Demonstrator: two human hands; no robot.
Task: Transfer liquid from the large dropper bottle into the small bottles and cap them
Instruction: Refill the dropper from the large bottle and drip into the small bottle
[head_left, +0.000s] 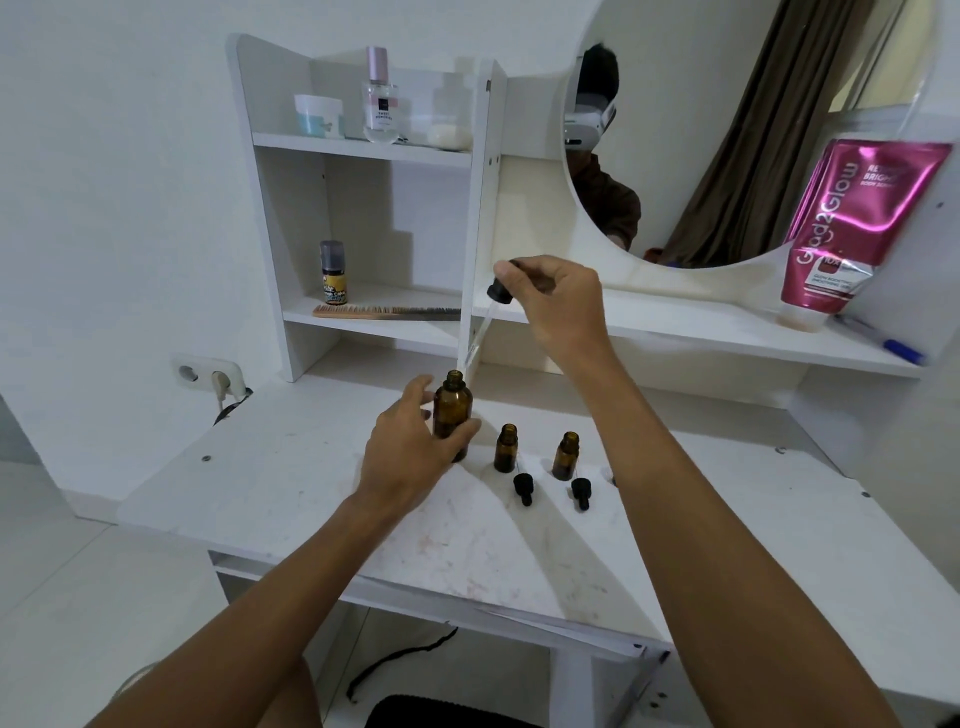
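Note:
The large amber dropper bottle (452, 410) stands uncapped on the white desk (291, 483), with my left hand (410, 452) wrapped around its body. My right hand (550, 301) holds the large dropper (491, 317) by its black bulb, above and right of the bottle. Its glass tube slants down-left, and the tip is just beside the bottle's mouth. Two small amber bottles (506, 448) (567, 455) stand open to the right of the large one. A small black dropper cap (523, 488) lies in front of the first, another (581, 492) in front of the second.
A white shelf unit (363, 150) rises behind the desk, holding a jar, a perfume bottle, a small yellow-labelled bottle (333, 273) and a comb (387, 312). A round mirror (727, 130), a pink tube (852, 223) and a blue pen (893, 345) are at the right. A wall socket (208, 374) is at the left.

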